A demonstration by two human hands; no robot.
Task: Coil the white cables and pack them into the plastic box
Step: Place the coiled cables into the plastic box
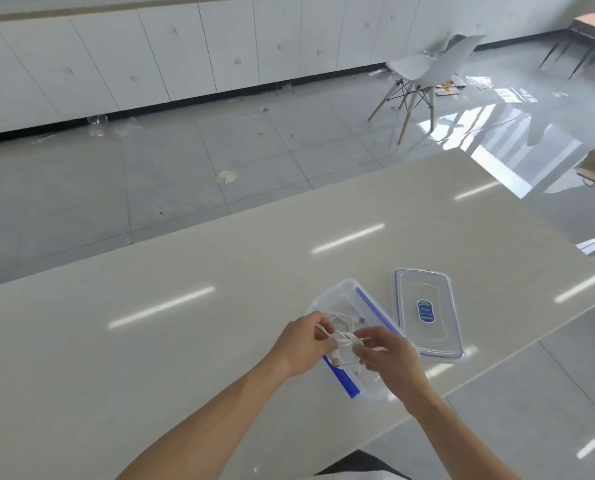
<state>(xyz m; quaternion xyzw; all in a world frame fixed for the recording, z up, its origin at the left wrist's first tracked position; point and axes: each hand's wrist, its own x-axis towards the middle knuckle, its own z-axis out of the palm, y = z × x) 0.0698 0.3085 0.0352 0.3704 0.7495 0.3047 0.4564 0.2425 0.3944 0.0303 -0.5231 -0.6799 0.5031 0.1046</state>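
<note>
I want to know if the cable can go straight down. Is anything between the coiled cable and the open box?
Nothing visible: both hands, left hand and right hand, hold the white cable directly over the open plastic box; the lid lies aside.

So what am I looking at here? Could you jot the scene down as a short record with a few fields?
doer: a person with bare hands, seen from a head camera
left hand: pinches the white cable bundle
right hand: grips the same bundle
white cable: bunched between the hands, above the box
plastic box: open, clear with blue clips, on the table; a cable already lies in it
lid: off, flat on the table to the right of the box
background: white chair, tiled floor, white cabinets
</note>
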